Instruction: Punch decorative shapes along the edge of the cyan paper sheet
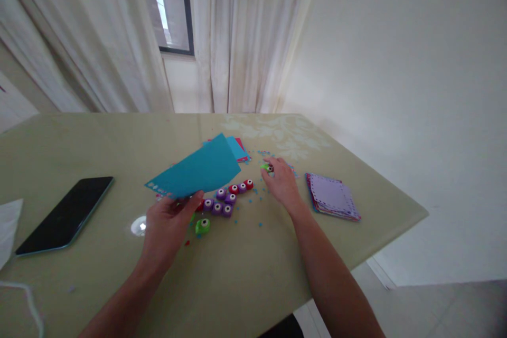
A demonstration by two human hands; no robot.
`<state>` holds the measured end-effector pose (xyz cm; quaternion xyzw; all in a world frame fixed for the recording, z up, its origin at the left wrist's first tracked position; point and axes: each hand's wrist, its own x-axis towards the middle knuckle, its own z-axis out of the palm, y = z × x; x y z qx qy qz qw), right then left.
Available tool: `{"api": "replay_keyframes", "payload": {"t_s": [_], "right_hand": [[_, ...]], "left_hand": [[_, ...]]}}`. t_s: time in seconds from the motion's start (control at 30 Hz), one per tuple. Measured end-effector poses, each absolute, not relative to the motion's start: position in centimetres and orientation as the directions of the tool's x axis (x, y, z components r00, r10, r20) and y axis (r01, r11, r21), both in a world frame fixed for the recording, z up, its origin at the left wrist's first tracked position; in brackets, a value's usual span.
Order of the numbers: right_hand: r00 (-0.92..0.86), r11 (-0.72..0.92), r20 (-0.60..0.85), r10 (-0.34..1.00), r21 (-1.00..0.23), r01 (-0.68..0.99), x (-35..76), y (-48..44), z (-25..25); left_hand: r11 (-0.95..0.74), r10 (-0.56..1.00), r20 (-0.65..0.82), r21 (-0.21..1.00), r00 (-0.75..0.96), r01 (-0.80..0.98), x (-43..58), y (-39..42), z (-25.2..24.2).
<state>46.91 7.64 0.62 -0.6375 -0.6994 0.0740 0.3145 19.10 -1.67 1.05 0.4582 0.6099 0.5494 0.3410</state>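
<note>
My left hand (168, 222) pinches the near edge of a blue sheet of paper (202, 166), tilted above the table. A row of small punched shapes runs along the sheet's left end. My right hand (280, 177) has its fingers closed on a green paper punch (266, 168), to the right of the sheet. Between my hands stand several small purple paper punches (217, 208) and a few red paper punches (248, 184). Nearer to me sits another green punch (203, 226). The left hand partly covers some punches behind it.
A stack of purple and other coloured sheets with punched edges (332, 195) lies at the right. Blue and red paper (237, 149) lies behind the held sheet. A dark tablet (65, 216) rests at the left, near a white cable (29, 296). Tiny paper bits dot the table.
</note>
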Motion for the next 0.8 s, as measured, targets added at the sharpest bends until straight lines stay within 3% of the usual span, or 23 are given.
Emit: {"api": "replay_keyframes", "payload": {"t_s": [0.13,0.2,0.27,0.47,0.6,0.8], "right_hand": [[-0.010,0.228,0.239,0.971,-0.914,0.337,45.6,7.1,1.5],[-0.094,0.139,0.130,0.987,-0.985,0.100,44.5,6.5,1.6],[-0.171,0.031,0.036,0.985,-0.999,-0.036,43.5,5.8,1.5],[-0.355,-0.127,-0.069,0.932,-0.982,-0.143,41.3,4.0,1.6],[-0.462,-0.122,-0.057,0.885,-0.986,-0.113,40.9,3.4,1.9],[-0.520,-0.209,-0.071,0.851,-0.955,-0.212,40.6,3.0,1.8]], "left_hand": [[0.067,0.899,0.040,0.971,-0.436,0.228,18.7,-1.9,1.5],[0.109,0.896,-0.007,0.972,-0.444,0.206,18.7,-2.0,1.5],[0.088,0.894,-0.017,0.987,-0.449,0.138,18.8,-2.0,1.4],[-0.006,0.928,-0.030,0.996,-0.370,-0.094,19.3,-1.7,0.7],[-0.002,0.944,-0.014,0.999,-0.329,-0.048,19.6,-2.0,0.8],[0.021,0.959,-0.026,1.000,-0.284,-0.019,19.5,-2.2,0.9]]}}
